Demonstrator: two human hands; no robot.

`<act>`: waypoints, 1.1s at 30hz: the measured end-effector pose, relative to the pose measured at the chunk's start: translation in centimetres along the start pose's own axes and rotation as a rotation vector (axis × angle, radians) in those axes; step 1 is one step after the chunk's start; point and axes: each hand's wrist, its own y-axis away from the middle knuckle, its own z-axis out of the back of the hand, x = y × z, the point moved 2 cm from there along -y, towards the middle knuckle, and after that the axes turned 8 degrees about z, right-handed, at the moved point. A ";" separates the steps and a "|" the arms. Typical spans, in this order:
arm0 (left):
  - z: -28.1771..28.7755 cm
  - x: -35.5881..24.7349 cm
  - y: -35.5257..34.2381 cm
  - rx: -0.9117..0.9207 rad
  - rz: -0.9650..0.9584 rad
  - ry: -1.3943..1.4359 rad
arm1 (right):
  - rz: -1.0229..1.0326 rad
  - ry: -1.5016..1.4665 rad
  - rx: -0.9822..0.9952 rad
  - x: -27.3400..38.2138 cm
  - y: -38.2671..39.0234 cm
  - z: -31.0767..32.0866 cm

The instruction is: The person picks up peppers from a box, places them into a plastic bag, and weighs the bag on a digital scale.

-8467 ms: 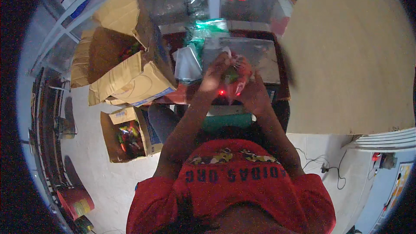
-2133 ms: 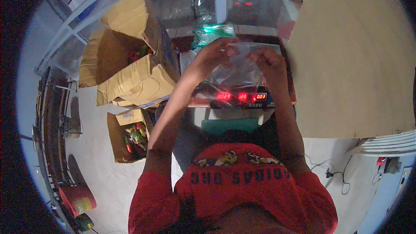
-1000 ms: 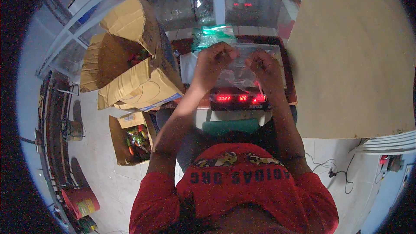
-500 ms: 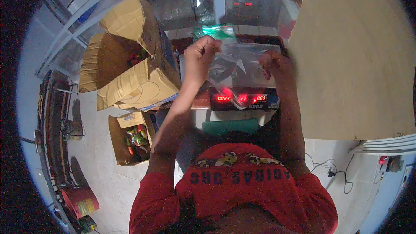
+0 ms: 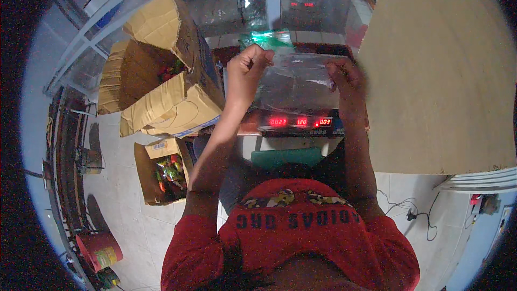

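Observation:
A clear plastic bag stretches between my two hands above a dark digital scale with a lit red display. My left hand is closed in a pinch on the bag's upper left corner. On the other side, my right hand has its fingers closed on the bag's right edge. Through the film, the scale's top shows only faintly. Beyond my left hand lies a green-tinted, shiny plastic packet.
A large open cardboard box with red items inside stands left of the scale. Below it, a smaller box holds red and green pieces, some in plastic. A beige panel rises close on the right. Cables lie on the floor.
The bag has gone from crumpled and hanging over the scale's front to spread flatter between my hands. Both hands have shifted only slightly.

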 end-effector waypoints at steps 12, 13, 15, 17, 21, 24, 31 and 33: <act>0.0 0.6 0.2 0.038 0.000 -0.040 | -0.059 0.117 0.033 -1.1 0.1 0.3; 0.0 0.5 0.3 0.029 -0.011 -0.052 | -0.060 0.118 0.033 -1.4 0.1 0.4; 0.0 0.1 0.4 0.023 -0.022 -0.062 | 0.101 0.083 0.071 -1.6 -0.1 0.4; 0.3 -0.3 0.4 -0.048 0.024 -0.019 | 0.010 0.005 0.104 -1.2 0.0 0.5; 1.0 -0.4 0.4 -0.038 0.006 -0.011 | -0.113 -0.102 0.113 -0.6 0.3 -0.1; 0.9 -0.5 0.4 -0.031 -0.005 -0.015 | -0.061 -0.062 0.140 -0.9 0.1 0.0; 1.2 0.3 0.3 0.018 0.012 -0.035 | -0.090 0.143 0.168 -0.7 0.0 0.5; 1.1 0.5 0.2 0.018 -0.014 -0.051 | -0.043 0.071 0.085 -0.9 0.0 0.3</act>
